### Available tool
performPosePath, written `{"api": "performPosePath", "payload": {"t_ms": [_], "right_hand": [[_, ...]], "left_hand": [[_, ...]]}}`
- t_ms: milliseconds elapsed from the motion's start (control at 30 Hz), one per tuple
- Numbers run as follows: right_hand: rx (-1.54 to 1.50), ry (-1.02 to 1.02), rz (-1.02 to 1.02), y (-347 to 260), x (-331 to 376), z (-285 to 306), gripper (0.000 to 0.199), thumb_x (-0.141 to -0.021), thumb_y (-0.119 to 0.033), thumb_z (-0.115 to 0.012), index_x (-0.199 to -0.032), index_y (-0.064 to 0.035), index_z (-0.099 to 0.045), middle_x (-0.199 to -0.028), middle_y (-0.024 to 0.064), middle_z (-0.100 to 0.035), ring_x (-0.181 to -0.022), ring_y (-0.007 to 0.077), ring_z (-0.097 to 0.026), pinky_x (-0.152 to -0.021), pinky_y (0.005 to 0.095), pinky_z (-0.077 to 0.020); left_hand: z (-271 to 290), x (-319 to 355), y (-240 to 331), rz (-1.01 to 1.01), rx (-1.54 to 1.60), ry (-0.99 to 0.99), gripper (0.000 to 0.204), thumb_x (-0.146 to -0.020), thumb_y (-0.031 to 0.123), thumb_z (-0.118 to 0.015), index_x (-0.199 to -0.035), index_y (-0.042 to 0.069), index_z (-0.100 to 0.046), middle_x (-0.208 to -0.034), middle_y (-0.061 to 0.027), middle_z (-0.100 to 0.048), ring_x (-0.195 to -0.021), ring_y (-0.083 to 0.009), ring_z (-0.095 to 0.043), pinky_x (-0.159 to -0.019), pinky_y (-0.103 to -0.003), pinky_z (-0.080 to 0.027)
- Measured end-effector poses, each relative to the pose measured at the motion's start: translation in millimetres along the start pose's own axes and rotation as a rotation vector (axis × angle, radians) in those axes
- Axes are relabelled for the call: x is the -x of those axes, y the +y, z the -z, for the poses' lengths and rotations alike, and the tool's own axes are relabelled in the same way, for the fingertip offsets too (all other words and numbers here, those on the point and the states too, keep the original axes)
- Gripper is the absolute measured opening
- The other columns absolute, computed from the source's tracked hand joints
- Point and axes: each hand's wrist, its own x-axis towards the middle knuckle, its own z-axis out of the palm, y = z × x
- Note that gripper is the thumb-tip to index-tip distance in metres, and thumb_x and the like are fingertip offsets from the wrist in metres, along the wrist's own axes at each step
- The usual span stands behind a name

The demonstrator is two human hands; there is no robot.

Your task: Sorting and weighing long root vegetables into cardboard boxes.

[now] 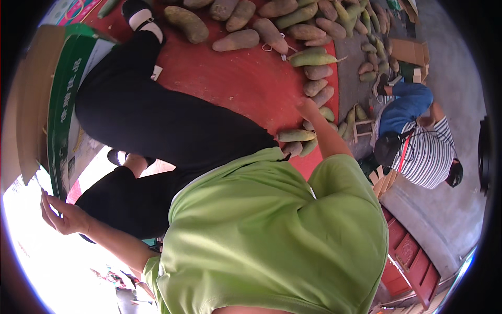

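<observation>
My right hand point(309, 109) reaches over the red mat point(230, 83), beside a row of long green and brown gourds point(323, 97). Its fingers are small and bunched here, so I cannot make out whether they grip one. My left hand point(65, 217) is raised at the left, its fingers stretched upward. It is close to the lower end of a green and white cardboard box point(65, 112), and nothing shows in it. More gourds point(235, 40) lie across the far part of the mat and in a heap at the upper right.
On the right, a person in a striped shirt point(426, 152) sits low near a small wooden stool point(363, 130). Beyond stands an open brown carton point(410, 51). Red panelled furniture point(413, 261) is at the lower right. My legs point(172, 115) stretch across the left.
</observation>
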Motion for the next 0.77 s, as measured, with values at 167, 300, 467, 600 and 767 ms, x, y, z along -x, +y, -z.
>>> {"api": "performPosePath", "payload": {"t_ms": [167,300,467,600,767], "right_hand": [[-0.359,-0.069,-0.364,23,55,-49,0.022,-0.078,-0.025,-0.061,-0.086,-0.006,-0.067,-0.079,0.0173,-0.067,-0.078,0.0313,-0.066,-0.068,0.0393,-0.0528],[-0.441,-0.215,-0.551,-10,77,-61,0.022,-0.079,-0.022,-0.059,-0.097,-0.0123,-0.067,-0.096,0.0146,-0.067,-0.09,0.0291,-0.065,-0.079,0.0403,-0.0505],[0.037,-0.288,-0.24,-59,80,-70,0.027,-0.079,-0.016,-0.059,-0.105,-0.018,-0.064,-0.118,0.0097,-0.056,-0.108,0.0282,-0.055,-0.088,0.0421,-0.0458],[0.153,-0.331,0.096,-85,81,-69,0.036,-0.082,-0.018,-0.055,-0.118,-0.0187,-0.057,-0.13,0.0066,-0.046,-0.12,0.027,-0.044,-0.089,0.0445,-0.044],[0.266,-0.527,0.224,-82,60,-91,0.064,-0.081,-0.022,-0.059,-0.14,-0.0213,-0.035,-0.135,0.0052,-0.041,-0.125,0.0241,-0.039,-0.093,0.0508,-0.0391]], "left_hand": [[-3,-3,-10,-0.034,-0.051,0.012,0.014,-0.089,0.002,-0.058,-0.101,-0.001,-0.067,-0.098,-0.0112,-0.065,-0.089,-0.0184,-0.063,-0.08,-0.028,-0.056],[-3,-3,-8,-0.03,-0.119,0.017,0.015,-0.091,0.006,-0.058,-0.102,0.0,-0.067,-0.099,-0.0103,-0.065,-0.092,-0.0186,-0.061,-0.081,-0.029,-0.054],[-3,-7,8,0.094,-0.09,0.017,0.019,-0.093,0.01,-0.056,-0.105,0.001,-0.067,-0.1,-0.0116,-0.064,-0.099,-0.0205,-0.057,-0.084,-0.033,-0.05],[-3,-2,7,0.097,-0.037,0.035,0.019,-0.091,0.005,-0.058,-0.108,0.001,-0.066,-0.103,-0.0114,-0.063,-0.099,-0.021,-0.057,-0.084,-0.032,-0.049],[23,3,1,0.068,-0.13,-0.003,0.022,-0.089,-0.001,-0.058,-0.109,0.003,-0.066,-0.104,-0.0117,-0.062,-0.096,-0.0223,-0.059,-0.082,-0.031,-0.05]]}}
